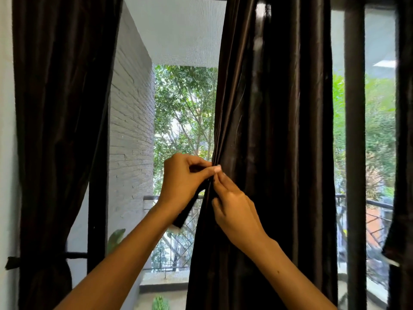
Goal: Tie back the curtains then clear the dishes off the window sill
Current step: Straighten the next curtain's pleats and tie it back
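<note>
A dark brown curtain (274, 130) hangs in the middle of the window. My left hand (183, 182) pinches its left edge and also holds a dark tieback strap (188, 209) that hangs down with a pale tip. My right hand (234, 209) grips the same curtain edge just below, fingertips touching the left hand's. At the far left a second dark curtain (58, 108) is gathered low by a tieback (73, 255). No dishes or window sill are in view.
A dark window frame post (355, 153) stands right of the middle curtain, with another curtain edge (402, 175) at the far right. Outside are a white brick wall (131, 130), a balcony railing (178, 242) and trees. Green plant leaves (159, 303) show at the bottom.
</note>
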